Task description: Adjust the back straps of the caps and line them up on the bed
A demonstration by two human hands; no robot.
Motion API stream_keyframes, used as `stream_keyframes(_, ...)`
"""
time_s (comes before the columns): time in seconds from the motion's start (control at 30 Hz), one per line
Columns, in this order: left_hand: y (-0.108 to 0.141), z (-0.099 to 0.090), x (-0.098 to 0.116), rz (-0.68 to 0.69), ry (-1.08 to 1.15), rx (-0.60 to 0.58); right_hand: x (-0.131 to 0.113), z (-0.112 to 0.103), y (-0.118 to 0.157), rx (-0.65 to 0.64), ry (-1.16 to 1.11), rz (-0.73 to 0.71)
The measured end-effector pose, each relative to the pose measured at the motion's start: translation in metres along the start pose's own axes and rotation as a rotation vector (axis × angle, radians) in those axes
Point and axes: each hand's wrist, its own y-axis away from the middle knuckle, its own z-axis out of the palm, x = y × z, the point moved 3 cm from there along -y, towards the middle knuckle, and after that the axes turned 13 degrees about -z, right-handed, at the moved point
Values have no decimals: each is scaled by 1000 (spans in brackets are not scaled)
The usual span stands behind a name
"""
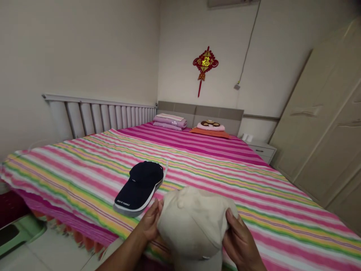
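One large bed [180,141] with pink-green-yellow striped cloth cover [267,203]. One tall cream wardrobe [318,98], doors shut, contents hidden. One small white nightstand [261,149], drawer fronts closed. Two folded fabric stacks [170,122] by the headboard. Two caps: navy, white-edged cap [139,186] on cover; beige cloth cap [194,222] at bed's near edge, left hand [152,222] and right hand [239,237] apart, clamped on opposite sides.

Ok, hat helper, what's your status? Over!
Left hand and right hand gripping cream cap by its sides. Navy cap on striped sheet, near left hand, not blocking.
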Motion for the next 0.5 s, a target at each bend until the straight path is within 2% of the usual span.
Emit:
stream_keyframes(0.1,3,21,10,81,-60,-63,1,-12,9,-41,38,30)
stream_keyframes(0.2,6,33,13,101,-87,-109,1,-24,14,-24,39,25)
stream_keyframes(0.33,12,36,18,133,-124,-91,-1,-31,20,-72,107,34)
stream_keyframes(0.5,18,40,20,91,-208,-119,2,-37,37,-113,168,153)
